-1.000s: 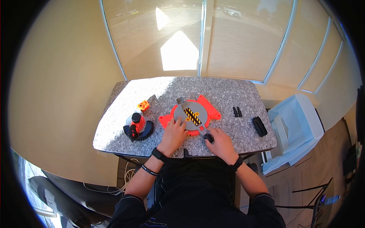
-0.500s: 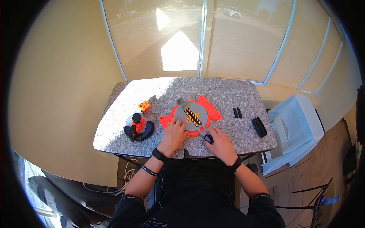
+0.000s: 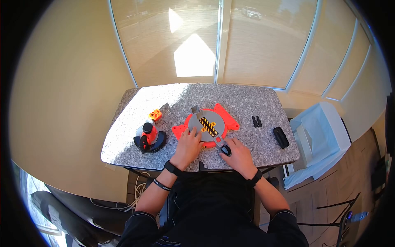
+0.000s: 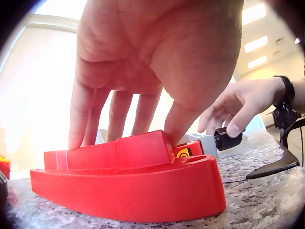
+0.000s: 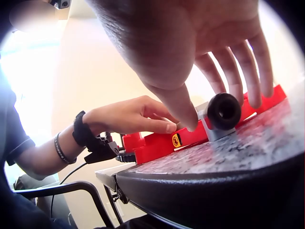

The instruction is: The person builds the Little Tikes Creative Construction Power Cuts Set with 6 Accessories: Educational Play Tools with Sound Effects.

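- Your right hand (image 3: 240,157) comes in from the near edge of the tabletop (image 3: 242,101), palm down; its fingers are loosely bent, not closed into a fist, and its thumb touches the black knob (image 3: 226,150); you cannot be shown here whether the other fingers bear on it.
- Your left hand (image 3: 188,148) is open, palm down, fingers spread and fairly straight; its fingertips rest on the near left part of the red-and-grey device (image 3: 221,132) without closing round it.
- The device sits flat at the middle of the tabletop, in front of you; its round grey top carries a black-and-yellow striped strip (image 3: 208,126), and the knob is at the end of a grey arm reaching towards your right hand.
- To your left stands a red-and-black piece (image 3: 149,138) on a dark curved base; to your right lies a black ribbed object (image 3: 281,137), near the tabletop's edge.
- Farther in, two small black pieces (image 3: 256,121) lie side by side on the right; a yellow-orange piece (image 3: 155,115) lies beyond the red-and-black one.
- Off the tabletop's right side is a bin (image 3: 327,133) with a pale blue liner; a pale flat-sided thing shows inside, too unclear to name.
- Beyond the far edge hang drawn blinds (image 3: 263,53); sunlight makes bright patches on them.
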A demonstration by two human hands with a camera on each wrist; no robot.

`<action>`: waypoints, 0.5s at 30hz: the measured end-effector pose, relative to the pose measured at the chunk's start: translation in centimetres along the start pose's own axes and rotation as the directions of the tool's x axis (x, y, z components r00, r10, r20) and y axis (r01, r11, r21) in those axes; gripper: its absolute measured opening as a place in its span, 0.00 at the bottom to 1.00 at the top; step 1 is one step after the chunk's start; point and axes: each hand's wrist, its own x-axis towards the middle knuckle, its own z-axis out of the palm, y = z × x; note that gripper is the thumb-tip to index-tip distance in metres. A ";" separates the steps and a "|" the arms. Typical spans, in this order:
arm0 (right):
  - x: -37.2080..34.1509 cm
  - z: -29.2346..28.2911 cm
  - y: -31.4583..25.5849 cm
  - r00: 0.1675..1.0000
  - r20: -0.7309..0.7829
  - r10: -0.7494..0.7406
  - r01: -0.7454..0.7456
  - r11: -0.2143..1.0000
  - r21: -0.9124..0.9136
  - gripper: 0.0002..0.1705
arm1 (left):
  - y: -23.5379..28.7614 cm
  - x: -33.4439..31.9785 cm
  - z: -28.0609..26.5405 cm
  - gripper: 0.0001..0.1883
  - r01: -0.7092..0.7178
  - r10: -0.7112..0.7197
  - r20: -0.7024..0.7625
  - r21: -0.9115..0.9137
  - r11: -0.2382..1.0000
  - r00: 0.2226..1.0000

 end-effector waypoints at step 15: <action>-0.1 0.9 1.0 1.000 0.010 0.001 -0.001 1.000 0.005 0.22 | 0.0 0.0 0.1 0.23 0.002 -0.002 0.001 0.001 1.000 1.000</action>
